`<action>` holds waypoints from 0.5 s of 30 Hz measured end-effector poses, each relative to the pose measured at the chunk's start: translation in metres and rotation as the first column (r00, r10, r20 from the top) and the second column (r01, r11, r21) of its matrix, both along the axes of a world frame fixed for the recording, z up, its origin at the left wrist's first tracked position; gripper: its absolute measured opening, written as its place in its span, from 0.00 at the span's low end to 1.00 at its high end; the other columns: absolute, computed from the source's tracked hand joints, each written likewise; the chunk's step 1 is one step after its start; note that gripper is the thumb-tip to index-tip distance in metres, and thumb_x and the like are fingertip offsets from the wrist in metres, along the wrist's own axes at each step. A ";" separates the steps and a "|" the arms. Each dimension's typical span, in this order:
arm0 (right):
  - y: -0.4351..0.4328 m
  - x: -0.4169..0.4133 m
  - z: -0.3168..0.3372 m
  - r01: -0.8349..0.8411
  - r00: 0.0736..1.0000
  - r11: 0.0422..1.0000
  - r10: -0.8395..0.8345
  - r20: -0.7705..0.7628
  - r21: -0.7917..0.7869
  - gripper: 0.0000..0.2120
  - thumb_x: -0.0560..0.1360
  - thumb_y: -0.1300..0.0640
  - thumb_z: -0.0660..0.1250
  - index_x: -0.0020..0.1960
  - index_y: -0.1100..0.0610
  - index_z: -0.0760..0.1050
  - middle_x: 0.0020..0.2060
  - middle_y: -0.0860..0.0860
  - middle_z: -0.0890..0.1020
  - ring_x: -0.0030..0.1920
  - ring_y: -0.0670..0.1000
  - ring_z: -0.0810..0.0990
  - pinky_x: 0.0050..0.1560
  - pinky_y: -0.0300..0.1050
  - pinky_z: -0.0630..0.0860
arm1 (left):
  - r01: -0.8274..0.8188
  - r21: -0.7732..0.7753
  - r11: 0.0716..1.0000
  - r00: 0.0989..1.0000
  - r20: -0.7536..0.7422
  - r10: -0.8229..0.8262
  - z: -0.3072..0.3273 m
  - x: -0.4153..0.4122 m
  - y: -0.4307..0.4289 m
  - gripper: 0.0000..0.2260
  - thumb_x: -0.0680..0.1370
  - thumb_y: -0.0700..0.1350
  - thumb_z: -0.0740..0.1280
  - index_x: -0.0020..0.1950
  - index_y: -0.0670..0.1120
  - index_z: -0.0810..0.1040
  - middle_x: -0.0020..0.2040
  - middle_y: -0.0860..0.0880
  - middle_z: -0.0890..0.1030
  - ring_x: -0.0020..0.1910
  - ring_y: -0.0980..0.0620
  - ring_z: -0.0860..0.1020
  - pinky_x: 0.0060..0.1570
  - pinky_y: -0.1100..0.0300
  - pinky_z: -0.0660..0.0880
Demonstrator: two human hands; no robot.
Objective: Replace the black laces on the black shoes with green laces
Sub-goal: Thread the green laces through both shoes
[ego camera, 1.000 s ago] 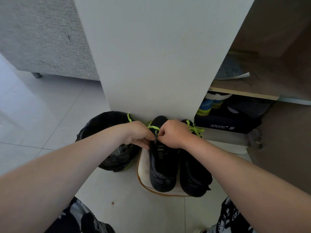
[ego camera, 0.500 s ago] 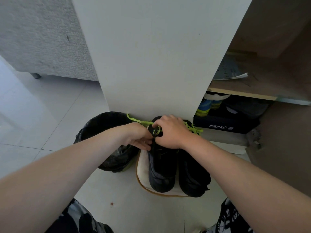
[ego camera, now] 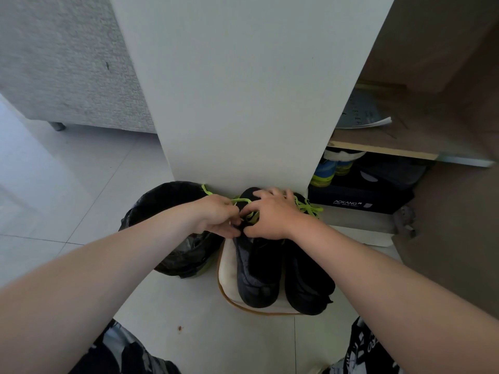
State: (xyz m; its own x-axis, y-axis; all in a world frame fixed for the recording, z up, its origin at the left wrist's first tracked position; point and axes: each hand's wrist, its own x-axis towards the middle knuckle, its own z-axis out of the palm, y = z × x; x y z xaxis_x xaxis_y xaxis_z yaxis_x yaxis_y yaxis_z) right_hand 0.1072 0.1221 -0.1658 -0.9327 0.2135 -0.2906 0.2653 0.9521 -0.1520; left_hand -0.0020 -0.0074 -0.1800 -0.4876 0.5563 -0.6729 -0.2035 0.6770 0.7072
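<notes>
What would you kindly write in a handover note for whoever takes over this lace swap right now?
Left hand: pinches the green lace at the top of the shoe by the bin.
Right hand: fingers spread over that shoe's collar; any grip on the lace is hidden.
Both shoes stand on a cream mat against the white panel.
Done: the other shoe carries a second lace, green, bunched at its top.
Left: probably finishing and tying this one.

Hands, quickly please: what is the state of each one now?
Left hand: pinches the green lace.
Right hand: on the black shoe, fingers spread; whether it grips cannot be told.
</notes>
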 end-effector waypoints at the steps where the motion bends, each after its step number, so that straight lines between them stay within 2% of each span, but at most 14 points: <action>1: 0.002 0.000 0.000 0.025 1.000 1.000 -0.025 0.015 -0.007 0.24 0.67 0.34 0.68 0.63 0.31 0.75 0.77 0.49 0.64 0.75 0.56 0.58 0.71 0.63 0.50 | -0.020 -0.003 1.000 0.999 0.027 0.020 0.000 -0.002 -0.001 0.07 0.82 0.40 0.60 0.54 0.38 0.75 0.50 0.41 0.83 0.45 0.43 0.85 0.43 0.53 0.83; 4: 0.004 0.000 0.000 0.062 0.996 0.998 -0.063 0.060 0.009 0.24 0.66 0.32 0.68 0.62 0.30 0.75 0.76 0.49 0.65 0.75 0.55 0.58 0.71 0.64 0.50 | -0.104 0.003 0.995 0.991 0.081 0.104 0.003 -0.006 -0.003 0.09 0.82 0.39 0.59 0.59 0.37 0.74 0.52 0.39 0.83 0.48 0.43 0.84 0.42 0.53 0.83; 7: 0.003 -0.002 0.001 0.077 0.994 0.997 -0.076 0.078 -0.009 0.24 0.67 0.33 0.68 0.63 0.31 0.75 0.77 0.50 0.65 0.76 0.55 0.57 0.73 0.66 0.48 | -0.213 0.109 0.971 0.972 0.121 0.199 0.004 -0.008 -0.003 0.10 0.82 0.37 0.57 0.60 0.36 0.72 0.56 0.39 0.82 0.52 0.43 0.82 0.46 0.52 0.81; 10: 0.002 -0.004 0.002 0.067 0.994 0.998 -0.068 0.080 0.016 0.26 0.66 0.34 0.69 0.64 0.33 0.75 0.77 0.49 0.64 0.76 0.55 0.57 0.72 0.65 0.48 | -0.319 0.209 0.924 0.934 0.235 0.270 0.005 -0.002 -0.001 0.13 0.80 0.34 0.54 0.61 0.33 0.73 0.52 0.41 0.84 0.50 0.45 0.84 0.49 0.54 0.80; 12: 0.005 -0.003 0.003 0.075 0.993 0.997 -0.076 0.085 0.012 0.26 0.65 0.34 0.70 0.63 0.32 0.76 0.77 0.50 0.64 0.76 0.55 0.57 0.72 0.65 0.47 | -0.389 0.241 0.889 0.903 0.292 0.316 0.007 0.000 0.001 0.13 0.80 0.34 0.53 0.53 0.34 0.76 0.46 0.41 0.84 0.46 0.46 0.83 0.51 0.53 0.80; 13: 0.007 -0.002 0.003 0.083 0.993 0.997 -0.083 0.089 0.001 0.25 0.65 0.34 0.71 0.62 0.32 0.76 0.77 0.50 0.64 0.76 0.56 0.57 0.71 0.65 0.47 | -0.464 0.274 0.842 0.869 0.326 0.372 0.010 -0.002 0.002 0.12 0.81 0.34 0.53 0.48 0.36 0.76 0.40 0.42 0.81 0.42 0.47 0.81 0.49 0.52 0.80; 14: 0.010 0.000 0.003 0.089 0.992 0.996 -0.087 0.096 -0.009 0.24 0.65 0.35 0.72 0.61 0.33 0.77 0.77 0.50 0.64 0.76 0.56 0.57 0.72 0.65 0.46 | -0.557 0.312 0.770 0.818 0.369 0.441 0.014 -0.008 0.002 0.12 0.81 0.35 0.53 0.43 0.40 0.74 0.35 0.45 0.77 0.35 0.49 0.77 0.42 0.54 0.81; 15: 0.012 0.001 0.003 0.091 0.991 0.996 -0.089 0.104 -0.014 0.24 0.65 0.35 0.72 0.61 0.33 0.77 0.76 0.50 0.65 0.76 0.56 0.57 0.72 0.66 0.45 | -0.629 0.336 0.701 0.769 0.406 0.494 0.017 -0.017 0.000 0.13 0.82 0.35 0.52 0.40 0.43 0.69 0.30 0.48 0.70 0.30 0.52 0.70 0.30 0.58 0.79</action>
